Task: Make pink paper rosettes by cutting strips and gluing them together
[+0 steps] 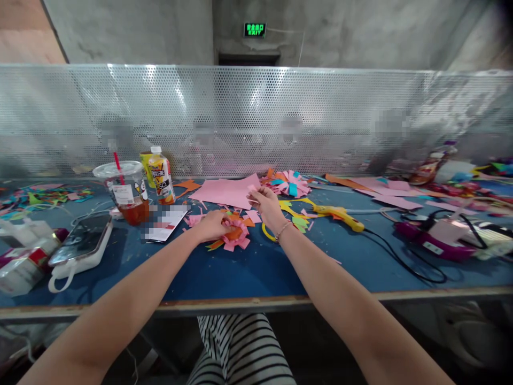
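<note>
My left hand [211, 225] is closed on a paper flower [236, 239] with pink petals and an orange middle, held low over the blue table. Between the pinched fingertips of my right hand [265, 204] is a small pink paper piece [252, 189]. Behind that hand lies a large pink paper sheet [226, 191]. A fuller pink flower with blue strips [292, 184] rests at the back. Just right of my right wrist are yellow-handled scissors [270, 232], partly hidden, and a yellow glue gun [339, 215].
At the left stand a lidded drink cup [132, 206], a juice bottle [161, 179] and a phone [84, 240]. A purple power strip [435, 243] with cables lies right. A perforated metal screen [256, 123] closes off the back. Paper scraps [60, 195] litter the blue table [240, 278].
</note>
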Demonstrator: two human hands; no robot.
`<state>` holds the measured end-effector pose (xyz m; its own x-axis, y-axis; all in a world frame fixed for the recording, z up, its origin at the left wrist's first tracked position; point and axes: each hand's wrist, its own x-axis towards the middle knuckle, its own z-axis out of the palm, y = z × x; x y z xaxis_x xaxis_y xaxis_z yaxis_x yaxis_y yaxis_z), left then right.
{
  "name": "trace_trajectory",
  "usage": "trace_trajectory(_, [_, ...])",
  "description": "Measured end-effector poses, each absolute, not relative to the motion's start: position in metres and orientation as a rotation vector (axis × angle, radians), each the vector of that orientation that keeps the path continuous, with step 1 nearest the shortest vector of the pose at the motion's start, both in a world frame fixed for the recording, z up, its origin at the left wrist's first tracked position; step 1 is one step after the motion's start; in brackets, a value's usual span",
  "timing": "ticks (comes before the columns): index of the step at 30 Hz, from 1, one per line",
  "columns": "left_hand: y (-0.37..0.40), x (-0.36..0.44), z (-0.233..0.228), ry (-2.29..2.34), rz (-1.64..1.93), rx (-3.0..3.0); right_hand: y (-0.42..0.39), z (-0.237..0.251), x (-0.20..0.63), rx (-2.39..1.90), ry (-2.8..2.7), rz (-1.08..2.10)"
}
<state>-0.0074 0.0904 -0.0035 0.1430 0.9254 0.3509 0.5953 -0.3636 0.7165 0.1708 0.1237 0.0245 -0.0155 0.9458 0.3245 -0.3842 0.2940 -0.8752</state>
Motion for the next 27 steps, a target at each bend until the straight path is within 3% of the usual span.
trace_trajectory(16, [0.086,-0.01,0.023,1.304,1.197,1.939,0.119,0.026,0.17,-0.791,-1.227,1.241])
trace_trajectory(22, [0.084,-0.011,0.035,1.16,1.611,1.285,0.115,0.037,0.172,-0.688,-1.075,1.208])
trace_trajectory(27, [0.079,-0.01,0.047,0.979,1.679,0.829,0.119,0.046,0.184,-0.599,-0.909,1.211])
